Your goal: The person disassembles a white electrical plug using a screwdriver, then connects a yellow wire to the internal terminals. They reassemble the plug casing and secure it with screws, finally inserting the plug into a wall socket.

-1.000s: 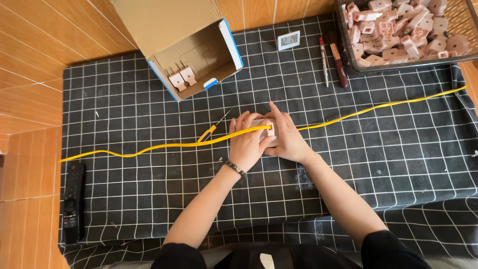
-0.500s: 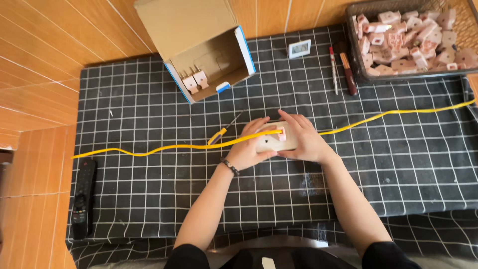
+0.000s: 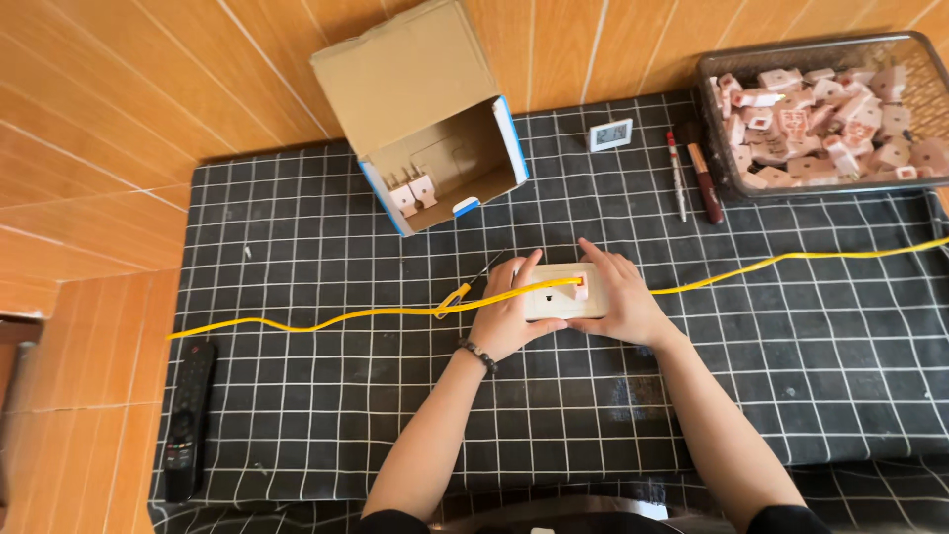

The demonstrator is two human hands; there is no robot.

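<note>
left hand: your left hand (image 3: 506,314) is curled round the left end of the white block (image 3: 551,300), thumb and fingers closed on it, index finger lying up along its edge. Bead bracelet on that wrist.
right hand: your right hand (image 3: 621,305) cups the right end of the same block, fingers wrapped over the top, closed. Fingertips sit right at the small pink piece (image 3: 579,288) on the block.
block: sits mid-mat, between both hands, resting on or just above the black grid mat (image 3: 297,396); I can't tell which.
cable: the yellow cable (image 3: 346,316) runs across the mat from the left edge, over the block's top face, and out to the right. A short black-tipped stub sticks up just left of your left hand.
doing it well: my read is that you're seating the cable and the pink piece on the block. Keep the block flat, pin it with the left hand, press with the right thumb only. Keep the cable straight over the face, no kink at the entry.
risk: the cable is loose along its length, so it could slide out sideways if you tilt the block.
nearby: open cardboard box (image 3: 435,129) with two pale parts inside, above left; wire basket (image 3: 830,109) of pink-and-white parts, top right; two pens (image 3: 692,178) and a small digital clock (image 3: 610,134) beside it; remote (image 3: 186,415) at the mat's left edge.
</note>
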